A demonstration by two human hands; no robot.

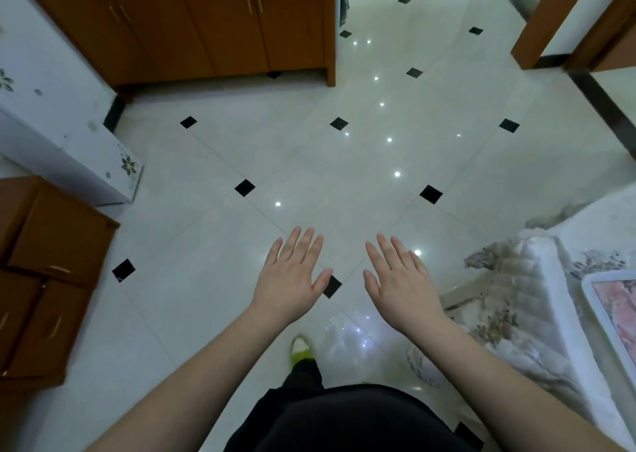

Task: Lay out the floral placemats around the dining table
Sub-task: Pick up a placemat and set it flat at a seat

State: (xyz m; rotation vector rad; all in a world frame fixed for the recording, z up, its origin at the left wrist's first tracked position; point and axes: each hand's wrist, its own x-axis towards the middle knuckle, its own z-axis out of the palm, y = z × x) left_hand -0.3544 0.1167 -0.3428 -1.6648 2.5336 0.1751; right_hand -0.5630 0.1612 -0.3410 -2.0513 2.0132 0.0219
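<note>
My left hand (292, 276) and my right hand (399, 286) are stretched out in front of me above the floor, palms down, fingers straight, holding nothing. At the right edge a table (550, 296) covered by a white floral cloth comes into view. On it lies one placemat (616, 303) with a white border and a pinkish picture, cut off by the frame edge. Both hands are well to the left of the table and touch nothing.
White floor tiles (344, 176) with black diamond insets fill the middle. A brown cabinet (192, 21) stands at the back, a white floral appliance (51, 107) and a brown drawer unit (44, 272) on the left. A door frame (557, 21) is at top right.
</note>
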